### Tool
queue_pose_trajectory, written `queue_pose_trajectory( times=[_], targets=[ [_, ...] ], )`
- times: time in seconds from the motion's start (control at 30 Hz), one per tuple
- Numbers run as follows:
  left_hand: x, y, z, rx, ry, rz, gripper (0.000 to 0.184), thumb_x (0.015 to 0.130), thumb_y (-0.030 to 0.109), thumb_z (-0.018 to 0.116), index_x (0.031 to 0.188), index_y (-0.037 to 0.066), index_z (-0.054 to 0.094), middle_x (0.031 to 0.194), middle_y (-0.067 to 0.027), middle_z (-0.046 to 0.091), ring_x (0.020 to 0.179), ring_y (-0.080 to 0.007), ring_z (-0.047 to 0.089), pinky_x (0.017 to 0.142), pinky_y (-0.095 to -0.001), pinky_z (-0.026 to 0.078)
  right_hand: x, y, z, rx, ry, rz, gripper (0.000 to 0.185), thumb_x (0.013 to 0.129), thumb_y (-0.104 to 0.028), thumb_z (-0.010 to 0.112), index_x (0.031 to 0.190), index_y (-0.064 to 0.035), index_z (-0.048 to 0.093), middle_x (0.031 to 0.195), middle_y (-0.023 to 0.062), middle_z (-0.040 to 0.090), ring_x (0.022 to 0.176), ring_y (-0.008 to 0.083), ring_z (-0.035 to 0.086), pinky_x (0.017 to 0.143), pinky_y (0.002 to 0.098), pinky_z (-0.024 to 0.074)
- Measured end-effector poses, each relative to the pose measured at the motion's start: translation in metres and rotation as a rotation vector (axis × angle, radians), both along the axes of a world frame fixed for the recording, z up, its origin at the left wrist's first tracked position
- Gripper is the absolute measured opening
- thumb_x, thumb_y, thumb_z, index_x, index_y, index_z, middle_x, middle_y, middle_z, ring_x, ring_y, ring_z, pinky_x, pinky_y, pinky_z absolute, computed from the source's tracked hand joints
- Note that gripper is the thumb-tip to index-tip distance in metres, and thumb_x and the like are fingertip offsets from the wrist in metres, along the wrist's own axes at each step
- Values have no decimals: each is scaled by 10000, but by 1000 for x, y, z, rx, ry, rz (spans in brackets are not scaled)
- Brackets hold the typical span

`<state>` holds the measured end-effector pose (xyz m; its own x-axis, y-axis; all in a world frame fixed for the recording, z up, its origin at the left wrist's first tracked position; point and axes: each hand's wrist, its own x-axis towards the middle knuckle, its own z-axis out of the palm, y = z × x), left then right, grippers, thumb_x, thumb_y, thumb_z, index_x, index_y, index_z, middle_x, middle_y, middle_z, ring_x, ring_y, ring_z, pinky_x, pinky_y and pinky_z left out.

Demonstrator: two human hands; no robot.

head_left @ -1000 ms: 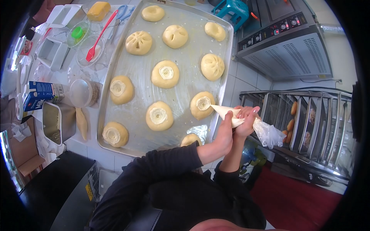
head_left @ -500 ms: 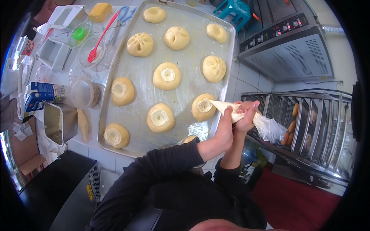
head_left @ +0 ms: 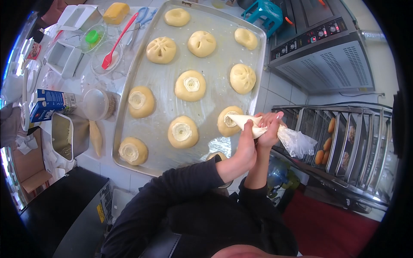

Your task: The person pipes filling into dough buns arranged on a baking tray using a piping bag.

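White piping bag (head_left: 297, 142) lies clasped between both hands (head_left: 269, 134), tip protruding.

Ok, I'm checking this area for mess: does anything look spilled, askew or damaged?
Two small oddities. The tray has pale smears and specks between the buns, perhaps flour or grease. What looks like crumpled paper sits far left, by the cardboard, like litter. Nothing looks plainly broken.

five cream-topped dough buns (head_left: 183, 132) from the middle toward the near edge of one baking tray (head_left: 165, 88), five dough buns without cream (head_left: 201, 43) toward its far and right edges, one partly hidden bun (head_left: 216, 156) at its near edge, one piping bag (head_left: 247, 121), one milk carton (head_left: 51, 103)
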<state>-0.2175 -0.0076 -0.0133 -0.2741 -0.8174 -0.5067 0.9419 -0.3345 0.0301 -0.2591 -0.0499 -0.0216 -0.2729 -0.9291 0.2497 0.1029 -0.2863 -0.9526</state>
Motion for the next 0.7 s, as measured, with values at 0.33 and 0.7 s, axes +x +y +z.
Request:
queue_pose_trajectory(
  times=[0.33, 0.7],
  targets=[
    [1, 12, 12, 83, 4, 44, 397, 886, 282, 193, 1175, 34, 306, 1028, -92, 432, 998, -161, 415, 842, -302, 334, 3, 15, 8, 100, 3, 7, 449, 865, -285, 384, 471, -100, 274, 417, -1, 274, 384, 89, 280, 529, 305, 393],
    [-7, 26, 10, 79, 31, -20, 421, 881, 340, 224, 1166, 40, 303, 1118, -94, 419, 1082, -167, 380, 908, -315, 308, -6, 27, 10, 84, 34, -21, 426, 865, -265, 386, 486, -100, 285, 424, 3, 285, 382, 91, 279, 522, 310, 385]
  ],
)
